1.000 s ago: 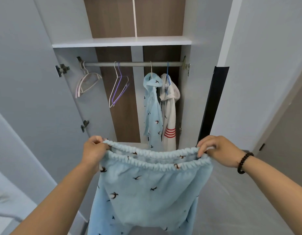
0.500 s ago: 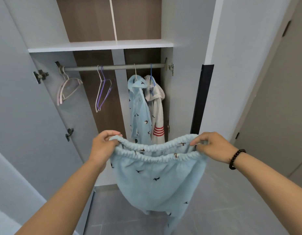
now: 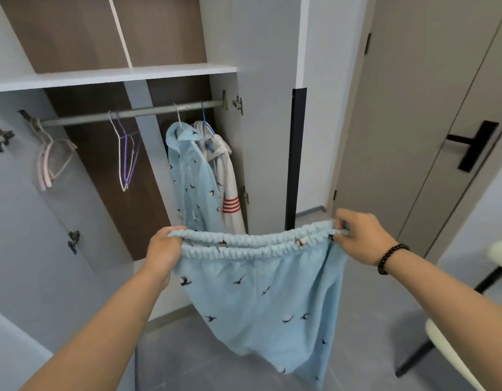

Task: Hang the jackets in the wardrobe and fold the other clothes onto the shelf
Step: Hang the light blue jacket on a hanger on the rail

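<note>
Light blue fleece pants held up by the waistband in front of the open wardrobe

Going big to small: the wardrobe (image 3: 261, 88) stands open with a white shelf (image 3: 111, 76) over a grey rail (image 3: 137, 112), and a grey door (image 3: 407, 114) with a black handle (image 3: 473, 144) is off to the right. The pants (image 3: 261, 300), bird print all over, hang in mid-air over the floor, waistband stretched between both hands. On the rail a matching blue hooded jacket (image 3: 192, 182) hangs touching a white jacket (image 3: 230, 187) with red stripes, plus bare hangers: white and purple ones (image 3: 125, 156) mid-rail, pink ones (image 3: 48, 162) far left. Left hand (image 3: 164, 253) grip is curled round the waistband's left end, right hand (image 3: 362, 238) grip pinches the right end, beaded bracelet (image 3: 390, 259) on that wrist
</note>
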The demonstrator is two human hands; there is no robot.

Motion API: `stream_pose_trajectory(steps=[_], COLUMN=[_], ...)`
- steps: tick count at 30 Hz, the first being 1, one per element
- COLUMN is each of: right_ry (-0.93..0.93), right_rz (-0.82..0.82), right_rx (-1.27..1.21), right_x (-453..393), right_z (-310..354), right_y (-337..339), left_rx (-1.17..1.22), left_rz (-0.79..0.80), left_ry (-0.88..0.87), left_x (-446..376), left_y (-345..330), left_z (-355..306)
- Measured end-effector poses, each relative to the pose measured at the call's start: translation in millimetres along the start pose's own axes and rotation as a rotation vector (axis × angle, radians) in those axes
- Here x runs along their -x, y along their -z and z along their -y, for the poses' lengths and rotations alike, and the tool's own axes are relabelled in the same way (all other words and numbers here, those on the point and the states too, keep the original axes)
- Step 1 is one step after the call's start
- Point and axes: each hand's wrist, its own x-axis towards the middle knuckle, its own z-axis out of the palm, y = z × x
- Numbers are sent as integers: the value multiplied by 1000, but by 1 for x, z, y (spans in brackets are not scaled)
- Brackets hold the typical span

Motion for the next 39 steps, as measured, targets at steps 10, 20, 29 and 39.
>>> stream_pose_trajectory(steps=[10, 20, 29, 39], right_ry=[-194, -110, 7, 21], right_rz=[-193, -143, 144, 362], right_rx=[-148, -243, -188, -250], right_x=[45, 9, -31, -107], right_z=[-9, 25, 73, 78], right_y=[17, 9, -42, -143], left_rx=[-202, -553, -402, -235], left_rz=[262, 361, 107, -175], left_ry=[-31, -102, -145, -170], left_x=[19, 26, 8, -69], left_y=[-24, 12, 81, 77], left_z=[-4, -16, -23, -20])
